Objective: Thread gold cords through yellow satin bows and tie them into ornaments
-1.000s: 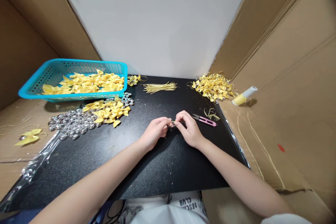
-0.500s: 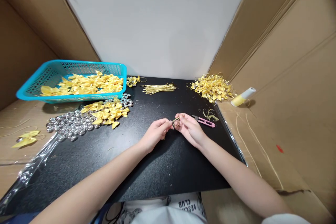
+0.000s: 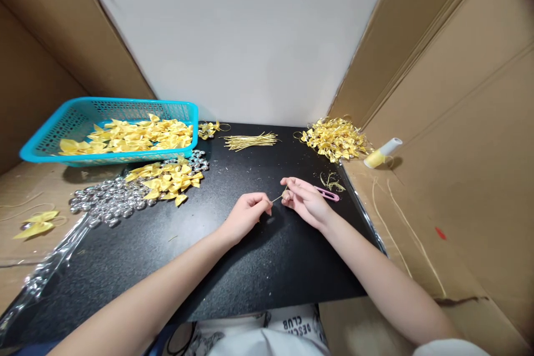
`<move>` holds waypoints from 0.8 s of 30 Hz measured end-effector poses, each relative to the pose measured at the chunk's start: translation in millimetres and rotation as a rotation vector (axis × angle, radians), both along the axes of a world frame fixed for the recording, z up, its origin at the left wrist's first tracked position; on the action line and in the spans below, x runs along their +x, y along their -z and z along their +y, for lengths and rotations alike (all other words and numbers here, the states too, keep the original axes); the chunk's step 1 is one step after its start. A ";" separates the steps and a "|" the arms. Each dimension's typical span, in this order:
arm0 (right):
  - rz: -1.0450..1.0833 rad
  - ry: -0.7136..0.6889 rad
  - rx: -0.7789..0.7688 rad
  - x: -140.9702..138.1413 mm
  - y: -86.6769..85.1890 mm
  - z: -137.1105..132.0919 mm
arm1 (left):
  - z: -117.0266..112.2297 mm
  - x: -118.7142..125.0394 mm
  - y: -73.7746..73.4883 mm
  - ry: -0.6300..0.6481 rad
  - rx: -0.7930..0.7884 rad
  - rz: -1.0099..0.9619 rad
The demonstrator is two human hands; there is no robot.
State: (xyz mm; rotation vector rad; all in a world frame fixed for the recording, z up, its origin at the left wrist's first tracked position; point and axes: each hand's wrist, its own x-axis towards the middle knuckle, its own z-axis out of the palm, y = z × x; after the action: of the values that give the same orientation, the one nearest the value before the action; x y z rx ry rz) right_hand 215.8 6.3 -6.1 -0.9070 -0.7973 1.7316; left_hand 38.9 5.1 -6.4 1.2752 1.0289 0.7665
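Note:
Between my two hands runs a thin gold cord (image 3: 277, 198), stretched over a short gap above the black table. My left hand (image 3: 249, 214) is closed in a pinch on one end of it. With thumb and fingers my right hand (image 3: 306, 202) grips the other end. Whatever else lies inside the left fingers is hidden. Just beyond the right hand are pink thread snips (image 3: 329, 194), their blades covered by the hand. Thin cord scraps (image 3: 332, 182) lie behind the snips.
A blue basket (image 3: 29, 147) holds yellow bows. More bows (image 3: 173, 181) and silver beads (image 3: 110, 200) are heaped before it. Gold cords (image 3: 250, 141) lie at the back, finished-looking bow loops (image 3: 336, 139) at the right. A tube (image 3: 381, 154) rests on the cardboard (image 3: 450, 178).
The small cord loop between my fingers is now a straight strand. My hands have drawn slightly apart, and the right one now covers the snips' blades.

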 end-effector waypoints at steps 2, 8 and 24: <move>-0.036 -0.029 -0.001 1.8 -0.9 -0.6 | 0.1 -1.4 1.4 0.016 0.035 0.008; -0.082 -0.080 0.032 -1.5 -4.2 -6.0 | 1.1 -6.7 1.0 0.030 0.145 -0.009; -0.281 -0.098 0.319 -6.0 -12.5 -14.9 | 1.4 -8.0 -5.9 0.251 -0.126 -0.106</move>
State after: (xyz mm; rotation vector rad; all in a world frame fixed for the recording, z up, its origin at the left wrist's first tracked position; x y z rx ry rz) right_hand 209.9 -8.6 6.4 -0.9124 -1.2823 1.5181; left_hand 30.9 6.5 -0.5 1.2142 0.8006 0.5624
